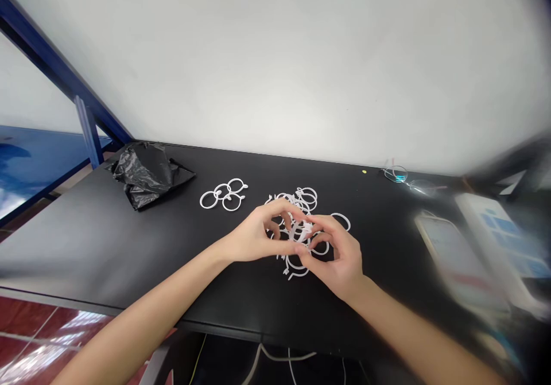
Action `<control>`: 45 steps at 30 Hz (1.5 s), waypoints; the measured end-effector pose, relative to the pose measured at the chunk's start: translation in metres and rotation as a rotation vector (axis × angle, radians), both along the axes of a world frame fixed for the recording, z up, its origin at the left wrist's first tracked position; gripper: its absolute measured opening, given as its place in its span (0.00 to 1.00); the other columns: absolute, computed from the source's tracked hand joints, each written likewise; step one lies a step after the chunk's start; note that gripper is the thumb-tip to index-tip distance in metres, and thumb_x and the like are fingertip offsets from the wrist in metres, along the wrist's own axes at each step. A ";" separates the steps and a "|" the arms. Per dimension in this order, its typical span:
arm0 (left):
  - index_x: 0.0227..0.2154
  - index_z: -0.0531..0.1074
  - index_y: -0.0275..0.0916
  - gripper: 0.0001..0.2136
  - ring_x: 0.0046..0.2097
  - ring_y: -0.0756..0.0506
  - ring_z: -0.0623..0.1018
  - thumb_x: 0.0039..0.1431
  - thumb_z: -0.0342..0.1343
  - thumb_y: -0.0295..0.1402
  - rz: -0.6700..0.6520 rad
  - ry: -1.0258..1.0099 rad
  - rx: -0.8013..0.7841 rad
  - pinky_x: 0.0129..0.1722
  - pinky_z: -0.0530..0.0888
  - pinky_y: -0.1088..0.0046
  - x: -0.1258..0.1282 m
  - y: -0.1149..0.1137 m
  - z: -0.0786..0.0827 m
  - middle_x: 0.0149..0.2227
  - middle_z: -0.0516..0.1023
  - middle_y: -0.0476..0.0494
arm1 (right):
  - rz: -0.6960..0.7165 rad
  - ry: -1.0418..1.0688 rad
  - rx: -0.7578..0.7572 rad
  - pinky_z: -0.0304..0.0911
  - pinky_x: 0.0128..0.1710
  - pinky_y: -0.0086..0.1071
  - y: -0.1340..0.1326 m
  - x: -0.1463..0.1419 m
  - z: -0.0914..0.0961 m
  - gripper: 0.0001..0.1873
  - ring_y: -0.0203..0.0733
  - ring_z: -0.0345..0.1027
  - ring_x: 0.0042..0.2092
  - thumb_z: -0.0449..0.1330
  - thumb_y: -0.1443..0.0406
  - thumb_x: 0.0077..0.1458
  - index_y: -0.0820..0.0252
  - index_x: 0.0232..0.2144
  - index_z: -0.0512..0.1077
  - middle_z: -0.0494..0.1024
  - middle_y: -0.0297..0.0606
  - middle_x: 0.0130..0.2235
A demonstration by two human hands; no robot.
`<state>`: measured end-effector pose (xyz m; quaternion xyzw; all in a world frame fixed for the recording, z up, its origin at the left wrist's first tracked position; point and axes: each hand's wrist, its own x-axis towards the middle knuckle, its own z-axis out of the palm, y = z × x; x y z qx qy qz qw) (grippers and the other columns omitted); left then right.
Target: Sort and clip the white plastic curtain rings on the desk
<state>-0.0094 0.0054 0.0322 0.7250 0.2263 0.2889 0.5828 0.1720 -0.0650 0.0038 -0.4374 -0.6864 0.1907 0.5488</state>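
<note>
Both hands meet over a loose pile of white plastic rings (307,200) on a black table (86,241). My left hand (258,233) has its fingers curled and pinches a white ring (301,231) from the left. From the right, my right hand (338,253) pinches the same ring with thumb and fingers. Part of the pile is hidden under the hands. A smaller group of several white rings (224,194) lies apart to the left of the pile.
A crumpled black plastic bag (146,172) lies at the table's far left. A phone (456,259) and a blurred boxy object (503,241) sit at the right. Small clear items (398,174) rest by the white wall. Blue metal framing (88,127) stands at left. Cables hang below the front edge.
</note>
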 end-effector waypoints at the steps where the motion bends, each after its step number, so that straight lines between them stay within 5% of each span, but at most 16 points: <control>1: 0.47 0.71 0.42 0.23 0.43 0.46 0.71 0.48 0.69 0.36 0.015 0.038 0.084 0.30 0.72 0.77 0.000 0.000 0.001 0.47 0.70 0.41 | 0.012 0.026 -0.008 0.73 0.25 0.30 0.000 0.001 -0.001 0.24 0.38 0.71 0.34 0.66 0.72 0.51 0.53 0.50 0.70 0.74 0.39 0.42; 4: 0.52 0.68 0.43 0.27 0.46 0.45 0.71 0.48 0.69 0.36 0.003 0.071 0.202 0.35 0.74 0.74 0.000 -0.001 0.001 0.51 0.69 0.39 | 0.044 0.066 -0.035 0.73 0.26 0.31 0.001 0.003 -0.002 0.23 0.37 0.71 0.35 0.64 0.72 0.53 0.53 0.50 0.70 0.73 0.40 0.45; 11: 0.51 0.71 0.40 0.23 0.38 0.49 0.75 0.52 0.66 0.36 -0.067 0.051 0.003 0.35 0.78 0.72 -0.003 0.002 0.001 0.45 0.75 0.42 | 0.048 0.016 -0.002 0.74 0.28 0.33 0.002 0.004 0.000 0.21 0.40 0.72 0.38 0.65 0.72 0.53 0.53 0.49 0.72 0.74 0.42 0.46; 22: 0.47 0.74 0.40 0.24 0.29 0.53 0.73 0.45 0.70 0.37 -0.046 0.117 -0.014 0.31 0.78 0.73 -0.007 0.007 -0.002 0.39 0.76 0.46 | 0.073 0.073 -0.041 0.73 0.29 0.31 0.000 0.009 0.001 0.15 0.37 0.73 0.33 0.59 0.73 0.58 0.52 0.43 0.77 0.78 0.36 0.35; 27: 0.46 0.74 0.39 0.22 0.36 0.49 0.76 0.48 0.69 0.36 -0.040 0.108 -0.067 0.32 0.77 0.74 -0.006 0.007 0.000 0.42 0.77 0.43 | 0.110 0.414 -0.305 0.74 0.24 0.30 0.005 0.008 0.003 0.04 0.36 0.74 0.27 0.63 0.65 0.58 0.55 0.36 0.78 0.79 0.34 0.30; 29: 0.46 0.75 0.38 0.20 0.38 0.47 0.76 0.49 0.68 0.36 -0.046 0.100 -0.089 0.33 0.77 0.74 -0.006 0.009 0.001 0.42 0.77 0.42 | 0.152 0.480 -0.372 0.73 0.22 0.31 0.006 0.007 0.006 0.07 0.37 0.73 0.25 0.62 0.62 0.58 0.58 0.32 0.78 0.79 0.36 0.28; 40: 0.39 0.78 0.36 0.19 0.36 0.47 0.77 0.41 0.72 0.30 -0.092 -0.017 -0.366 0.32 0.78 0.72 -0.003 0.011 -0.011 0.36 0.79 0.44 | 0.066 0.406 -0.297 0.74 0.25 0.31 0.002 0.005 0.013 0.08 0.37 0.73 0.24 0.64 0.61 0.57 0.59 0.28 0.79 0.78 0.35 0.24; 45: 0.40 0.77 0.36 0.20 0.38 0.46 0.78 0.42 0.71 0.32 -0.114 -0.003 -0.362 0.32 0.78 0.71 -0.002 0.011 -0.011 0.36 0.79 0.44 | 0.098 0.442 -0.334 0.74 0.27 0.31 0.003 0.006 0.009 0.08 0.36 0.74 0.25 0.63 0.63 0.58 0.58 0.28 0.78 0.79 0.35 0.25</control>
